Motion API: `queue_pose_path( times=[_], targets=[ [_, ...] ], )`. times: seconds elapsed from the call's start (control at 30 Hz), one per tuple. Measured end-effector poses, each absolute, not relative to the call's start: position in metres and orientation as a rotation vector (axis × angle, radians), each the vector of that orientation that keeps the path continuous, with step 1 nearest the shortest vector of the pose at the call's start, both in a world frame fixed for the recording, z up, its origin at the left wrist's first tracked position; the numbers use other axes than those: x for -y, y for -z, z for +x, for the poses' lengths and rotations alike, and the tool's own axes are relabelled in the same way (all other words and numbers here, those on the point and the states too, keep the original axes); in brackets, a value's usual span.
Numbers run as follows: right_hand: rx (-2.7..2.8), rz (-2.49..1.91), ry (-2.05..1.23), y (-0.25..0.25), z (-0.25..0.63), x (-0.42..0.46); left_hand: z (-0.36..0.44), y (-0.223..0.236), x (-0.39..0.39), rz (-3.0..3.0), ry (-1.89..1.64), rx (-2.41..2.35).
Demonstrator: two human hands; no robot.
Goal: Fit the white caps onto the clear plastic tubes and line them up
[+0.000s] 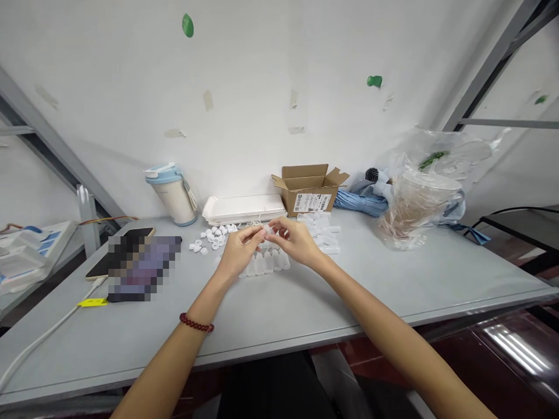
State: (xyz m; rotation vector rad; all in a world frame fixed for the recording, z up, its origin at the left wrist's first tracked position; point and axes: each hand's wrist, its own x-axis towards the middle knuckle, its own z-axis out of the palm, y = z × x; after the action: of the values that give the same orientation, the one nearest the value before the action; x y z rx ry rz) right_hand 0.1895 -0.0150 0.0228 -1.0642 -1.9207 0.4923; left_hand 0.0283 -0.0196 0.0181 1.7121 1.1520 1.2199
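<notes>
My left hand (239, 249) and my right hand (293, 237) meet over the middle of the table. Between their fingertips they pinch a small translucent plastic piece (268, 230), partly hidden by the fingers. Just below lies a row of translucent, rounded plastic tubes (261, 265), apart from the fingers or touching them, I cannot tell which. Loose small white caps (213, 235) are scattered left of my hands. To the right, behind my right wrist, more clear plastic tubes (327, 233) lie in a heap.
Behind stand a stack of white trays (247, 206), an open cardboard box (310, 195) and a cup (174, 198). A phone (120, 253) and a blurred-out device (146, 270) lie left with a white cable (48, 331). Blue fabric (360, 201) and a bagged container (430, 203) sit right.
</notes>
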Motion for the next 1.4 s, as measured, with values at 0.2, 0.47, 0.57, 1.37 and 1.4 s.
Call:
queue_pose_path(
  times=[0.2, 0.47, 0.57, 1.37, 1.4],
  targets=[
    [1.873, -1.214, -0.606, -0.03, 0.193, 0.015, 0.032, -0.013, 0.028, 2.443, -1.413, -1.165],
    [1.791, -1.315, -0.79, -0.034, 0.199, 0.012, 0.034, -0.006, 0.025, 2.76, -1.245, -1.069],
    [1.847, -1.355, -0.836, -0.038, 0.205, 0.013, 0.037, -0.004, 0.026, 2.755, -1.221, -1.068],
    [2.48, -1.67, -1.037, -0.044, 0.23, 0.001, 0.059, 0.002, 0.036, 2.632, -0.619, -1.22],
    [2.494, -1.661, -1.026, -0.043, 0.23, 0.001, 0.059, 0.002, 0.036, 2.637, -0.611, -1.223]
  ],
)
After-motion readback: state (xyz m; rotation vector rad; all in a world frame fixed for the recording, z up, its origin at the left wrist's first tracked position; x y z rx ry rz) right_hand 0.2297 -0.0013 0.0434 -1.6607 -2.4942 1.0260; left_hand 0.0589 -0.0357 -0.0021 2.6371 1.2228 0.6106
